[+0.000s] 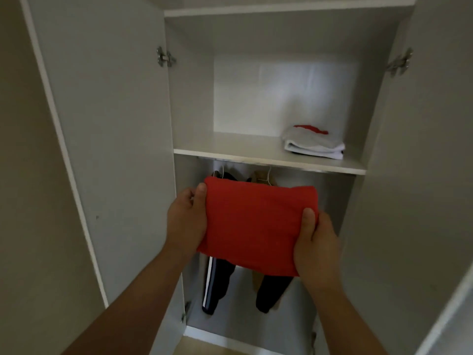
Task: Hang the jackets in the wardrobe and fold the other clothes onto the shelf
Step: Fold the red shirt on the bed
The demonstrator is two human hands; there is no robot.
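I hold a folded red garment [253, 224] in front of the open wardrobe, just below the shelf [230, 147]. My left hand [186, 221] grips its left edge with the thumb on top. My right hand [317, 242] grips its lower right corner the same way. On the shelf's right side lies a folded white and grey garment [314, 144] with a bit of red on top. Below the shelf, dark jackets [217, 285] and a tan one [263, 178] hang on hangers, partly hidden by the red garment.
The wardrobe's left door [102, 124] and right door [422, 149] stand open on either side. The left half of the shelf is bare. A higher shelf edge [281, 8] runs across the top. The wardrobe's bottom panel [230, 326] shows beneath the jackets.
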